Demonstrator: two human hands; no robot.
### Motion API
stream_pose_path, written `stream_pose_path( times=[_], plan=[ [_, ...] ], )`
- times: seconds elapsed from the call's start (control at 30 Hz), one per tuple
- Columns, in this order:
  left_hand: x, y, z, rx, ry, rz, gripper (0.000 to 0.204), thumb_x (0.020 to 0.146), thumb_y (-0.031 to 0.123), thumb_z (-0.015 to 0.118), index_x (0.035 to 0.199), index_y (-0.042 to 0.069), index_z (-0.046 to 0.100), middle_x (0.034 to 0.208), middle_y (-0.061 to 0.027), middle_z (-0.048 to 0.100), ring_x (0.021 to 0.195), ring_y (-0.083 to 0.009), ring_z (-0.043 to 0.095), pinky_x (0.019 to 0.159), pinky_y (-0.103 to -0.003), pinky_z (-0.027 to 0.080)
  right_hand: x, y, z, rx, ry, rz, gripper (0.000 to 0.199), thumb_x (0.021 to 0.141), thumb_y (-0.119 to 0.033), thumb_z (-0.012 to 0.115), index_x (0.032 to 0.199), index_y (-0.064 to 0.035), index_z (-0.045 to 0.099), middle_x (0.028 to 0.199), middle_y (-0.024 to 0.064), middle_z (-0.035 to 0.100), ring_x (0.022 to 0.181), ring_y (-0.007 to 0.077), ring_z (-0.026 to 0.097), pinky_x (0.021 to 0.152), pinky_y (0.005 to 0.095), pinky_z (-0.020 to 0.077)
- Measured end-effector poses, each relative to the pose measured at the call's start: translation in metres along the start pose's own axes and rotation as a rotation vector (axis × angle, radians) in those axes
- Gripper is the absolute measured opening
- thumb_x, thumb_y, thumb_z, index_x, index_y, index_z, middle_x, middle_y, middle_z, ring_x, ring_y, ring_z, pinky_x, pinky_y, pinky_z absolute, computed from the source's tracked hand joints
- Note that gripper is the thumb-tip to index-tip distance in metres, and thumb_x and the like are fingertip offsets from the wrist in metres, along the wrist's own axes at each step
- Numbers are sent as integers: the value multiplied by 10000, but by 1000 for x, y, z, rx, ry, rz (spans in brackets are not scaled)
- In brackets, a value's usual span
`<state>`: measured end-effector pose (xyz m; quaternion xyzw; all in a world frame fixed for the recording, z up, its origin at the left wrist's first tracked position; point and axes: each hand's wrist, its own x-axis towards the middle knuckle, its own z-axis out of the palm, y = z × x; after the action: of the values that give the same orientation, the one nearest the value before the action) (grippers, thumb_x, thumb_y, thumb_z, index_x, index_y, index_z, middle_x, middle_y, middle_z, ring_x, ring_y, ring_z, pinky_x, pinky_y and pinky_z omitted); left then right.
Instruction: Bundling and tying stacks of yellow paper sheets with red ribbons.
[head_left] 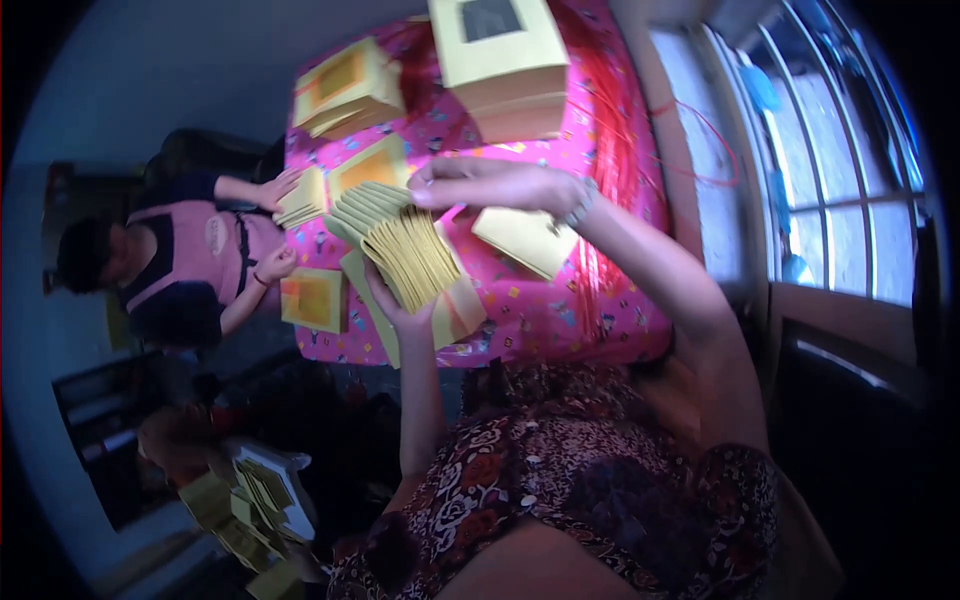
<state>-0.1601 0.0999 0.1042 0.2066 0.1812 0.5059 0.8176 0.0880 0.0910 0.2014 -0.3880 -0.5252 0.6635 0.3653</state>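
A fanned stack of yellow paper sheets (pixel 400 245) is held above the near edge of a table with a pink patterned cloth (pixel 560 300). My left hand (pixel 392 305) supports the stack from below. My right hand (pixel 480 185) presses on the stack's top edge, a bracelet on its wrist. A loose yellow sheet (pixel 525 240) lies on the cloth just right of the stack.
A tall pile of yellow sheets (pixel 505 65) and another pile (pixel 345 90) stand farther back on the table. A person in a pink apron (pixel 190 265) at the left handles sheets (pixel 300 200). More yellow sheets (pixel 250 500) lie on the floor. A window (pixel 820 180) is at the right.
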Motion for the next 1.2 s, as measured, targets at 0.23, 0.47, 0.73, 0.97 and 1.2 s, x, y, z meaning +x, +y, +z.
stream_pose_path(
  times=[0.23, 0.47, 0.73, 0.97, 1.2],
  plan=[
    [-12, -23, -38, 857, 148, 720, 581, 906, 440, 536, 1355, 84, 434, 1330, -104, 503, 1235, -251, 477, 1045, -464, 377, 15, 17, 123, -254, 498, -375, 1101, 603, -473, 853, 1359, 82, 277, 1213, 236, 490, 1200, 327, 477, 1007, 405, 414],
    [-13, -24, -38, -238, 134, 408, 553, 919, 388, 545, 1358, 75, 420, 1320, -108, 504, 1228, -253, 480, 1042, -453, 384, 39, 27, 156, -624, 626, -247, 911, 646, -309, 822, 1317, 62, 331, 1157, 257, 510, 1102, 371, 534, 931, 412, 447],
    [-48, 1, -28, -301, 275, -19, 516, 941, 247, 550, 1379, 53, 356, 1290, -102, 499, 1180, -260, 505, 1015, -439, 415, 43, 12, 117, -687, 569, -294, 666, 665, -232, 750, 1214, -10, 443, 834, 198, 630, 739, 345, 650, 638, 410, 528],
    [-83, 33, 15, 1164, 594, 361, 994, 733, 119, 782, 1476, 31, 128, 1428, -161, 310, 1290, -287, 388, 1038, -411, 385, 22, -44, 99, -990, 259, -156, 630, 634, -239, 757, 1158, -19, 485, 930, 199, 627, 811, 356, 645, 744, 417, 527],
    [-60, 60, 15, 1087, 76, 237, 1034, 641, 94, 839, 1451, 27, 199, 1375, -149, 381, 1246, -253, 443, 1007, -374, 425, 37, -24, 109, -1132, -12, -190, 680, 628, -297, 792, 1174, -21, 494, 962, 180, 620, 875, 351, 632, 755, 418, 520]
  ],
)
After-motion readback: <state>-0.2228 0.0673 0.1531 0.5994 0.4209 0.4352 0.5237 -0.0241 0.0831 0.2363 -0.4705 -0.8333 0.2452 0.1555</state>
